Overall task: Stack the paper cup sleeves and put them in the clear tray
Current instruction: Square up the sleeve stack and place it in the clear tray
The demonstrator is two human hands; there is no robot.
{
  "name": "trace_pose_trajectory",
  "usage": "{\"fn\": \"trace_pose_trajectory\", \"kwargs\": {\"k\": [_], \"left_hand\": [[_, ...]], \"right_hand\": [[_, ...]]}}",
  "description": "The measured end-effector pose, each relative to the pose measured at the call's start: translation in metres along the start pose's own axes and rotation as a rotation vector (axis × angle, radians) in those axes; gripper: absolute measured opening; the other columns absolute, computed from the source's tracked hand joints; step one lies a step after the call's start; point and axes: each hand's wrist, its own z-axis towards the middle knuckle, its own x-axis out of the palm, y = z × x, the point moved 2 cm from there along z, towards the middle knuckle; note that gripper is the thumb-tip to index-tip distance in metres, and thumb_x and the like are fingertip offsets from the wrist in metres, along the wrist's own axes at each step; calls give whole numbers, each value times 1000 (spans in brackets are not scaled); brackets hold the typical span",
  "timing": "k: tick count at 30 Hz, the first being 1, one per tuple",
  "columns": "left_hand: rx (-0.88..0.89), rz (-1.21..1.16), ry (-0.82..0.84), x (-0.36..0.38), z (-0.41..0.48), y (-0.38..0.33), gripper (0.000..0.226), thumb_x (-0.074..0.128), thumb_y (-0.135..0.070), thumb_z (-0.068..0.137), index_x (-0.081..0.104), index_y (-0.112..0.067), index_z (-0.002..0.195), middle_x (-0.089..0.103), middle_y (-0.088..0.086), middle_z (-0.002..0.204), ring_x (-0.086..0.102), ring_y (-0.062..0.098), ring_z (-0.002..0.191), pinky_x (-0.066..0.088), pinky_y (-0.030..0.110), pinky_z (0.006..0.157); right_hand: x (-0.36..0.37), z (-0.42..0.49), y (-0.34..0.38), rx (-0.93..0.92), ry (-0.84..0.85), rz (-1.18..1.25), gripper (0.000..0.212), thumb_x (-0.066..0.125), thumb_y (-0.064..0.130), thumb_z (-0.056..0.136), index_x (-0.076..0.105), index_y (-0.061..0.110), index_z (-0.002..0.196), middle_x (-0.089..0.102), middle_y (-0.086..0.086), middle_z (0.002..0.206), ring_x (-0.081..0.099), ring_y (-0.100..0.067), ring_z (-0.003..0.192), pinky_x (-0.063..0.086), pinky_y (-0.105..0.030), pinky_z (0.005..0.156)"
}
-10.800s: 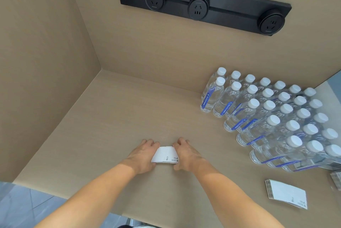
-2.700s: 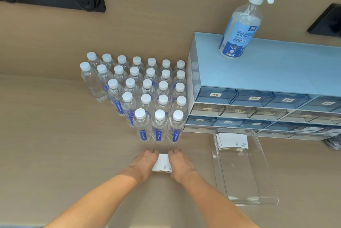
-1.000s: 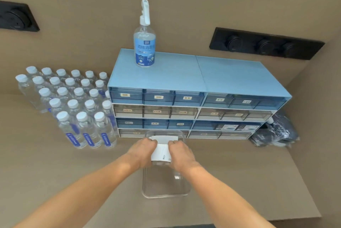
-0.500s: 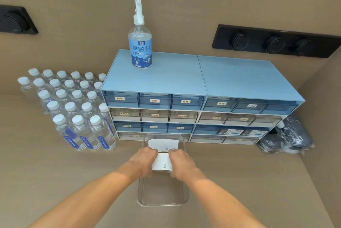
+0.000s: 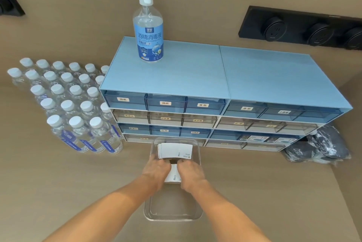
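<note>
A small stack of white paper cup sleeves (image 5: pixel 173 175) is pinched between my left hand (image 5: pixel 156 169) and my right hand (image 5: pixel 191 172), which press on its two sides. Both hands hold it over the middle of the clear tray (image 5: pixel 173 217), low inside its walls. Another stack of white sleeves (image 5: pixel 175 150) lies flat at the tray's far end, just beyond my fingertips. The near half of the tray holds nothing.
A blue drawer cabinet (image 5: pixel 215 89) stands right behind the tray, with a spray bottle (image 5: pixel 148 32) on top. Several water bottles (image 5: pixel 74 108) crowd the counter to the left. A dark wrapped bundle (image 5: pixel 321 147) lies at right. Black socket strips (image 5: pixel 301 28) hang on the wall.
Both hands carried the sleeve stack rightward from the open counter to the tray, and in the last half second lowered it into the tray behind the earlier stack.
</note>
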Motion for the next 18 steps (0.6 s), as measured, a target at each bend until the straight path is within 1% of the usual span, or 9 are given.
{"fn": "trace_pose_trajectory", "kwargs": {"k": [3, 7, 11, 18], "left_hand": [[4, 47, 8, 4, 4, -1, 40, 69, -6, 76, 60, -10, 115, 68, 7, 109, 66, 27, 103, 31, 40, 105], [11, 92, -9, 5, 7, -2, 37, 64, -4, 80, 60, -10, 116, 69, 6, 108, 66, 26, 103, 27, 43, 114], [7, 94, -26, 3, 7, -5, 34, 63, -2, 81, 60, -10, 114, 70, 6, 106, 67, 25, 102, 28, 42, 114], [41, 101, -78, 6, 2, -3, 29, 59, -3, 82, 60, -7, 111, 71, 7, 100, 69, 28, 96, 15, 44, 122]], "right_hand": [[5, 6, 2, 8, 2, -21, 55, 72, -4, 77, 52, 4, 127, 60, -16, 125, 60, -34, 117, 51, -40, 91], [8, 12, 3, 16, 7, -15, 57, 71, -7, 76, 51, 3, 128, 57, -16, 128, 56, -34, 121, 50, -42, 94], [9, 13, 3, 12, 1, -28, 53, 67, -8, 79, 50, 2, 128, 55, -18, 129, 54, -34, 122, 49, -43, 95], [13, 11, 0, 6, -5, -26, 58, 67, -10, 78, 48, 4, 131, 52, -15, 132, 50, -32, 127, 47, -44, 99]]}}
